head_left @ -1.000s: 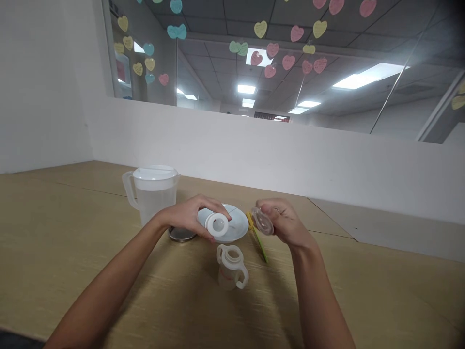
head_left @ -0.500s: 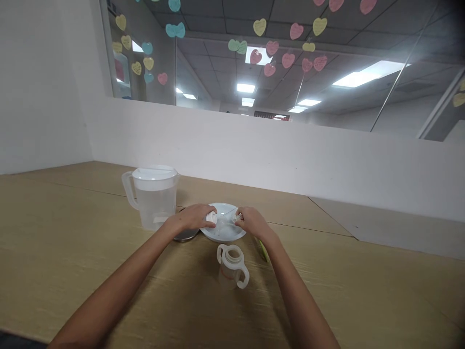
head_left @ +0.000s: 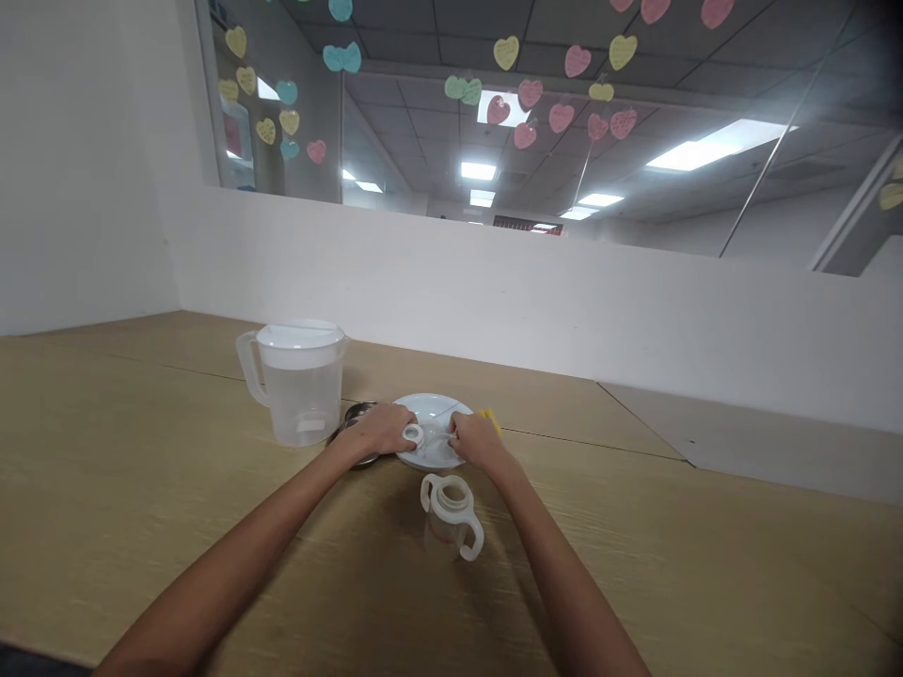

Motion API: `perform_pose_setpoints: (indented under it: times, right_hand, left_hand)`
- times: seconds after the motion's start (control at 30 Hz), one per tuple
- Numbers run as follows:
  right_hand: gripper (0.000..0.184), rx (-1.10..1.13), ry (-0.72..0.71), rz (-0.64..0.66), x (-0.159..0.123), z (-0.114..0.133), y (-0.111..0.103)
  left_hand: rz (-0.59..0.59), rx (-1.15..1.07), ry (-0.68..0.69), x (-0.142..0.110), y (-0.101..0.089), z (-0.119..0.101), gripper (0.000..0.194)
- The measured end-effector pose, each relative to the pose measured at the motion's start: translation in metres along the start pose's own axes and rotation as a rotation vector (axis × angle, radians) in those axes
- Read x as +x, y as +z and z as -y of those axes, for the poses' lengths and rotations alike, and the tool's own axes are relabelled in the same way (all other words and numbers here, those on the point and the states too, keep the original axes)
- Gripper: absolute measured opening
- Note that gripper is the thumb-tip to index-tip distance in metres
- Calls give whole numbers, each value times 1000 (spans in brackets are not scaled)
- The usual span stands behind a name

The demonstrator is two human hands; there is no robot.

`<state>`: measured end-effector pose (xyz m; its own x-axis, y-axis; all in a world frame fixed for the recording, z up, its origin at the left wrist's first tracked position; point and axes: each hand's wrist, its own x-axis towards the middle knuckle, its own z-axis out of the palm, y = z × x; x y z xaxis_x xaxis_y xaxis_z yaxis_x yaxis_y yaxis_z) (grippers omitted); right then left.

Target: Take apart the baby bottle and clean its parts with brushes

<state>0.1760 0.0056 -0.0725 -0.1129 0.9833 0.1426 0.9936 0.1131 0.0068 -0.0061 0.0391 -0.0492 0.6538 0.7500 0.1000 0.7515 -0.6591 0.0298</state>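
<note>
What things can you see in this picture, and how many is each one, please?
Water pitcher: 1, clear with white lid, on table at left.
Steel dish: 1, silver, beside pitcher, partly under left hand.
Plate: 1, pale blue-white, on table.
Two-handled baby bottle: 1, clear with white handles, in front of plate.
Yellow object: 1, behind right hand, mostly hidden.
Screw ring: 1, white, in left hand over plate.
Clear piece: 1, over plate, at right fingers, hard to see.
Paper hearts: many, several colours, high up beyond the wall.
Table: 1, light wood.
Left hand: 1, at plate's edge.
Right hand: 1, at plate.
</note>
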Motion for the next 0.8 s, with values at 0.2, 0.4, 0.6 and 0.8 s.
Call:
perform_pose_setpoints:
  times: [0.2, 0.4, 0.6, 0.8]
  right_hand:
    - [20, -29, 64, -6, 4, 2, 6]
    - [21, -8, 73, 12, 7, 3, 13]
    - [22, 45, 43, 33, 5, 4, 12]
    - [25, 63, 31, 27, 2, 6, 8]
  left_hand:
    - [26, 32, -73, 4, 6, -3, 40]
    - [17, 32, -96, 8, 12, -4, 40]
    - [11, 28, -108, 11, 16, 0, 29]
    - [4, 45, -114, 11, 18, -2, 26]
